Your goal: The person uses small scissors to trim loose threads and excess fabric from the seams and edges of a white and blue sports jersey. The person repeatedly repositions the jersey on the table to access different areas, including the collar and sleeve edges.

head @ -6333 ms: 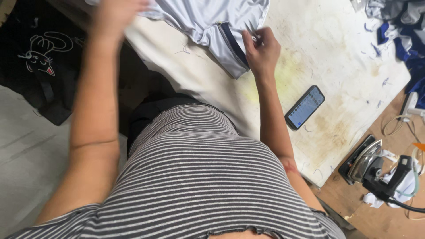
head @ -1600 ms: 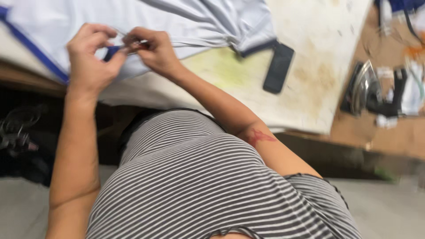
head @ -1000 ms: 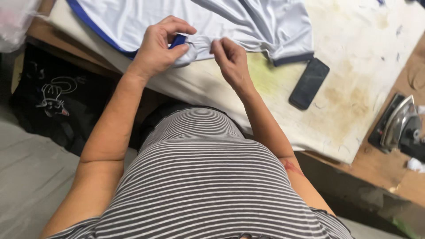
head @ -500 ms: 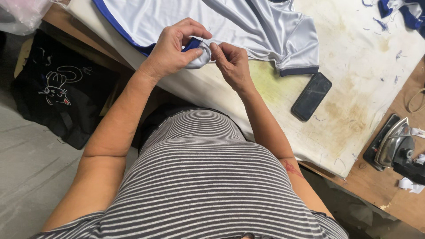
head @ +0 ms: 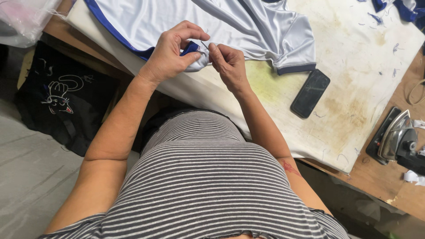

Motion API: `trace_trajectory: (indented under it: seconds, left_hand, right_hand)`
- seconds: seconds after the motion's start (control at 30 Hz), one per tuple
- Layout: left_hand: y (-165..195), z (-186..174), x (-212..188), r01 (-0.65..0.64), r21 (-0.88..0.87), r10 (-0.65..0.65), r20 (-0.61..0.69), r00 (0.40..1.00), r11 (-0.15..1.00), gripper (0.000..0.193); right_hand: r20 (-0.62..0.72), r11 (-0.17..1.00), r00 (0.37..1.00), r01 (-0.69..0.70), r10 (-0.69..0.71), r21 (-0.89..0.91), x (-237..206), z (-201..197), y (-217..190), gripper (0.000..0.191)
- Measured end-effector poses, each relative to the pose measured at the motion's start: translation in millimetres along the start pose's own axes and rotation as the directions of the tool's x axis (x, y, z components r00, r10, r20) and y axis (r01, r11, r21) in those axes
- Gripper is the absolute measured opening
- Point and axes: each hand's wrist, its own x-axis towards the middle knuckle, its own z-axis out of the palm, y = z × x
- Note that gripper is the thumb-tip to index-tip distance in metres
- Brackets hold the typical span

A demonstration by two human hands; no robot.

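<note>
Pinching the shirt (head: 230, 26) hem at the table (head: 354, 102) edge: my left hand (head: 170, 53) clamps the blue trim taut, so my right hand (head: 228, 64), fingers together, picks at it.

Two hands, left (head: 170, 53) and right (head: 228, 65), one white shirt (head: 230, 22), one phone (head: 310, 93), one iron (head: 395, 138), one black bag (head: 57, 99), one clear plastic bag (head: 22, 20), on one tabletop (head: 354, 88).
</note>
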Motion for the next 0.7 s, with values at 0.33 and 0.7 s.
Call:
trace_trajectory:
  seconds: [0.33, 0.7]
  left_hand:
    - [-62.5, -30.8, 2.1, 0.040, 0.877, 0.121, -0.111, 0.986, 0.480, 0.090]
    - [-101.2, -64.4, -6.3, 0.095, 0.640, 0.133, -0.299, 0.945, 0.762, 0.052]
  right_hand:
    - [-0.146, 0.417, 0.928, 0.012, -0.344, -0.909, -40.9, -22.7, 28.8, 0.037]
    - [-0.913, 0.197, 0.409, -0.896, 0.014, -0.398, -129.1, -197.2, 38.4, 0.123]
